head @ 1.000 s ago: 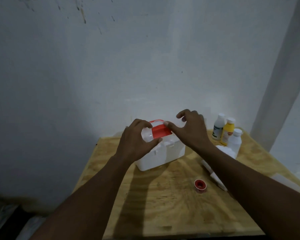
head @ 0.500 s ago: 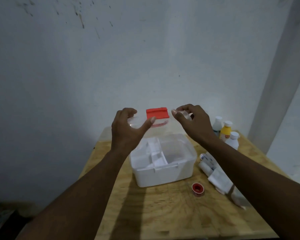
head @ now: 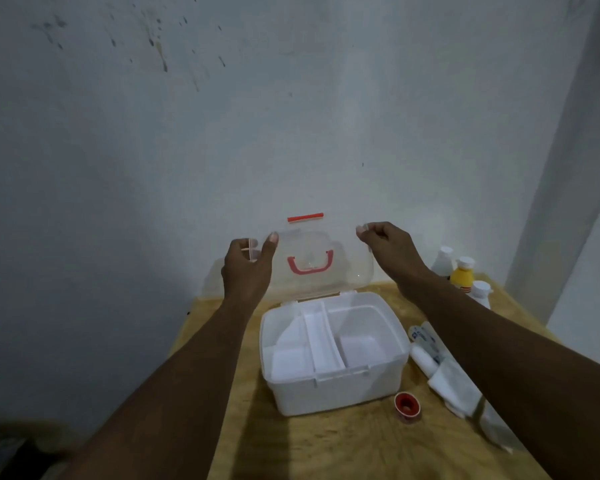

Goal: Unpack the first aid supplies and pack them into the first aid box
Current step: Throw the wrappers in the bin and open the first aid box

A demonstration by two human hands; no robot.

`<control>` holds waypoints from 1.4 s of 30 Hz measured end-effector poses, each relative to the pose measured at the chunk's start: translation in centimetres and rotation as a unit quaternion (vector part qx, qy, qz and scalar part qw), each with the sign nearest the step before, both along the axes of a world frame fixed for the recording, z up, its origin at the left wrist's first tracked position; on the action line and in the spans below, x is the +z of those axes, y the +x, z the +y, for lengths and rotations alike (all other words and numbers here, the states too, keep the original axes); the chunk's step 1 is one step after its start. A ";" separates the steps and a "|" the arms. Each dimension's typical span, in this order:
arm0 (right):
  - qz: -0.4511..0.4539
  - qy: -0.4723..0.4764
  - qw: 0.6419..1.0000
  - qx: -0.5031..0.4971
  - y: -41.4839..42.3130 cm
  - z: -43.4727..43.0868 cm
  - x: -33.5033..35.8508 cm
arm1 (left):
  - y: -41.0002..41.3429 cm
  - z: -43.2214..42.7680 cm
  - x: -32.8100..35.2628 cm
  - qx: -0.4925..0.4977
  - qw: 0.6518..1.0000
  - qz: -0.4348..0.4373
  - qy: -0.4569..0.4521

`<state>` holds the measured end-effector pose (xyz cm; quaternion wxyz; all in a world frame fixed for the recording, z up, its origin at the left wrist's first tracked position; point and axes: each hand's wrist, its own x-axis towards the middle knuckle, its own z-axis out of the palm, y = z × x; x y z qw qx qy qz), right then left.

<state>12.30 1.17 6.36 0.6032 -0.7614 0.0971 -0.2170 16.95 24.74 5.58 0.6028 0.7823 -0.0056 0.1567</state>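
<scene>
The white box (head: 333,355) sits open near the back of the tabletop (head: 343,452), its divided tray bare, with the clear lid (head: 321,265) swung up to about vertical on its rear hinge. The left hand (head: 248,268) pinches the lid's left edge between thumb and fingers; the right hand (head: 383,245) pinches the upper right corner the same way. The supplies lie to the right of the box: rolled bandages (head: 426,355), a gauze pad (head: 454,386), a red tape roll (head: 407,407) just in front, and three bottles (head: 463,275) near the wall. The likely trouble is the lid: let go while it stands near upright, it could drop shut again, or be pushed too far back and strain the hinge or tip the light, unloaded box backward. A sweeping right forearm could also knock the bottles or bandages off the edge.
</scene>
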 end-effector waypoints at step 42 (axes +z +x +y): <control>0.106 -0.207 0.967 -0.107 -9.0 1.4 -4.7 | -8.6 2.7 -5.1 -0.099 0.973 0.203 0.043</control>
